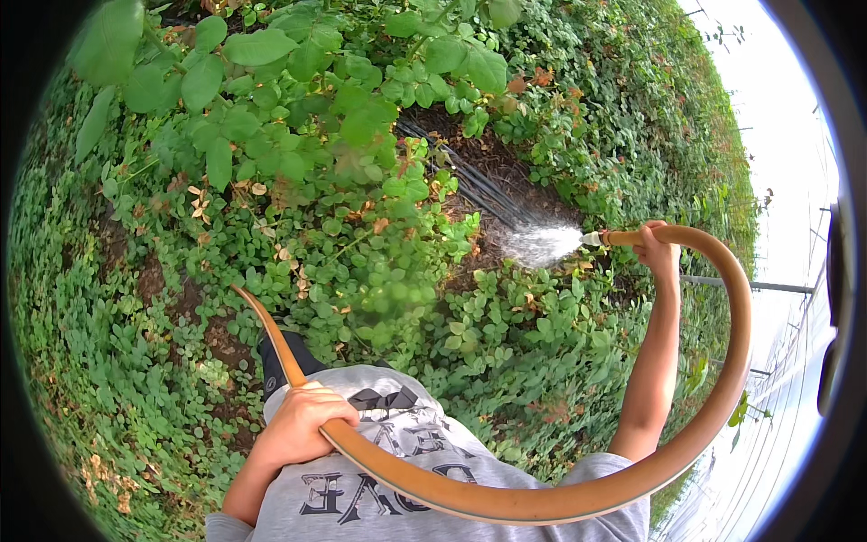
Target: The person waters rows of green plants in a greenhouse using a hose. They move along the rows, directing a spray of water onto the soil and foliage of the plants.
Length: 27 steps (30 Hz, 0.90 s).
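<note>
An orange-brown rubber hose [562, 505] loops across the front of my grey T-shirt and out to the right. My left hand [308, 420] grips it near my waist, and beyond that hand it runs down into the leaves. My right hand [657, 251], at the end of an outstretched arm, holds the hose just behind its pale nozzle [591, 238]. From the nozzle a wide white spray of water [542, 244] shoots left over brown soil [488, 152] among the plants. Several thin black tubes [484, 183] lie on that soil beside the spray.
Dense green rose-like bushes [379, 271] surround me, with some dry leaves among them. Large leaves [203, 74] hang close to the camera at the upper left. At the right are a metal pipe [752, 284], thin wires and a bright, pale covering.
</note>
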Tool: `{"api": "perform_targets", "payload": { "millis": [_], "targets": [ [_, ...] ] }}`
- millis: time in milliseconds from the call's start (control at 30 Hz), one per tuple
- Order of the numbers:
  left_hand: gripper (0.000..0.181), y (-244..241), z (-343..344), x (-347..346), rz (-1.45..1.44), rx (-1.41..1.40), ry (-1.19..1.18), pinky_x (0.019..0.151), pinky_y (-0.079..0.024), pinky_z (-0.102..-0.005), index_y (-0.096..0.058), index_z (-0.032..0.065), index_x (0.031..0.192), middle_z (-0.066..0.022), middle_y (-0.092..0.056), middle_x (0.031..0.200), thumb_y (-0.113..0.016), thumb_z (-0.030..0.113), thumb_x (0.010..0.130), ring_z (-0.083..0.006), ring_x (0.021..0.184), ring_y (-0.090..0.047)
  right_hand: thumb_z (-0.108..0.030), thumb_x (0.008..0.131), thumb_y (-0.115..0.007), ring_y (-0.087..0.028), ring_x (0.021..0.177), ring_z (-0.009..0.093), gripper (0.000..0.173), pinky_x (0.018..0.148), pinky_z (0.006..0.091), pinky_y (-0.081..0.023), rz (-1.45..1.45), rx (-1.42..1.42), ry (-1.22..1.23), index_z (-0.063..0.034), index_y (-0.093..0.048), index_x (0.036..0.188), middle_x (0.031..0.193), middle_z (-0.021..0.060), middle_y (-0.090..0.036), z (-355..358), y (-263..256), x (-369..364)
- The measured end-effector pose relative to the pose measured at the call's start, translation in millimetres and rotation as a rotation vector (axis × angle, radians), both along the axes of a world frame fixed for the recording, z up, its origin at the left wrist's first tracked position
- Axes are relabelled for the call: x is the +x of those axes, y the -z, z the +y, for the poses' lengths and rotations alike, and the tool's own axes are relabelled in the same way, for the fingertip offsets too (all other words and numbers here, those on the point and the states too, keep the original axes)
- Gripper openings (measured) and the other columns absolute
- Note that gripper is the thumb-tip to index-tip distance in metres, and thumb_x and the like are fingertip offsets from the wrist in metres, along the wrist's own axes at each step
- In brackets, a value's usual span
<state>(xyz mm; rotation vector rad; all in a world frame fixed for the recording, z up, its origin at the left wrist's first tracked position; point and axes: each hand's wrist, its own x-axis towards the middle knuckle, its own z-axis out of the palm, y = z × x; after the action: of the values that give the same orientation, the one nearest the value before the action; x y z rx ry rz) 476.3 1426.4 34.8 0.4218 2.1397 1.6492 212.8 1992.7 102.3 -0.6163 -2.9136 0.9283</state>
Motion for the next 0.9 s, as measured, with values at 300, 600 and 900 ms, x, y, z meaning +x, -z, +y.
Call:
{"api": "perform_targets", "payload": {
  "millis": [300,600,900],
  "targets": [
    [0.013,-3.3,3.9,-2.5,0.018,-0.027,0.025,0.065,-0.046,-0.0338,-0.067,0.0069,0.074,-0.0045,-0.065,0.069,-0.073,0.004,0.064,-0.0239,0.066,-0.064,-0.023,0.091,-0.066,-0.062,0.064,0.01,0.016,0.05,0.0233,-0.046,0.204,0.025,0.09,-0.0092,-0.063,0.099,0.082,0.0046,-0.065,20.4,-10.2,14.7],
    [0.015,-8.9,9.2,2.1,0.008,-0.082,0.087,0.068,-0.045,-0.0342,-0.066,0.0073,0.076,-0.0039,-0.066,0.071,-0.074,0.006,0.062,-0.0239,0.07,-0.065,-0.027,0.092,-0.066,-0.062,0.062,0.009,0.018,0.048,0.022,-0.046,0.262,0.2,0.045,-0.0109,-0.064,0.101,0.077,0.0025,-0.064,54.0,-35.3,21.9],
    [0.015,-7.0,14.9,5.4,-0.008,-0.071,0.086,0.069,-0.049,-0.0342,-0.066,0.0055,0.073,-0.0055,-0.068,0.072,-0.074,0.003,0.061,-0.0248,0.069,-0.066,-0.029,0.088,-0.065,-0.064,0.068,0.023,0.02,0.072,0.037,-0.049,0.242,0.563,-0.047,-0.0104,-0.066,0.096,0.068,0.0082,-0.064,76.8,-53.9,30.4]
  ]
}}
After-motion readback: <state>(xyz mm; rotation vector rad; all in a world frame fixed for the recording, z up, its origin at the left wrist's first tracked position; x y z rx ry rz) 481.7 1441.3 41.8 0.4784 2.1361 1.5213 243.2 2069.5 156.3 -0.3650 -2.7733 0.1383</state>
